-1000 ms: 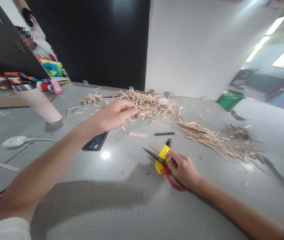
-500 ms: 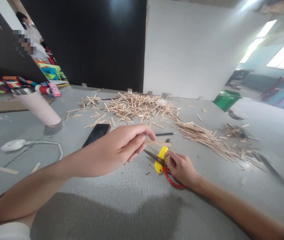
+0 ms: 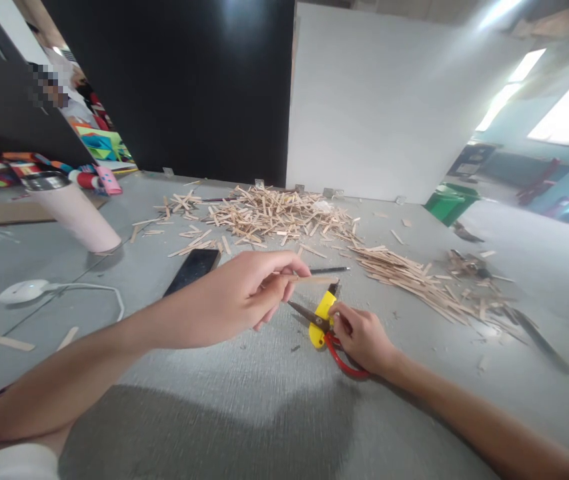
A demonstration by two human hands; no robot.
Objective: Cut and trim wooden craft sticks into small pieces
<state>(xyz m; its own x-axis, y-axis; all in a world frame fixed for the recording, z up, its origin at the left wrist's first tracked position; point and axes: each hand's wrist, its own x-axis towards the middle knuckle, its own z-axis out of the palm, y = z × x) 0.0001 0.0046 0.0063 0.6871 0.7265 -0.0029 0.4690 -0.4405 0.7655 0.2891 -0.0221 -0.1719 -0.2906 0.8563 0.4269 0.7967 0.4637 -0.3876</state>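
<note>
My left hand (image 3: 244, 293) pinches a flat wooden stick (image 3: 314, 280) and holds it level above the grey table (image 3: 244, 407). My right hand (image 3: 361, 337) rests on the table with its fingers in the red handles of a pair of scissors (image 3: 321, 327), whose dark blades point left toward the stick. A yellow utility knife (image 3: 323, 315) lies under the scissors, touching my right fingers. A black pen (image 3: 329, 270) lies just behind the stick.
A big heap of wooden sticks (image 3: 274, 217) lies at the back, and a second pile (image 3: 414, 277) spreads to the right. A black phone (image 3: 193, 269), a pink tumbler (image 3: 74, 213) and a white corded device (image 3: 24, 291) lie on the left. A person sits far left.
My left hand came back from the stick heap with one stick and now holds it near the scissor blades. My right hand stayed on the scissors.
</note>
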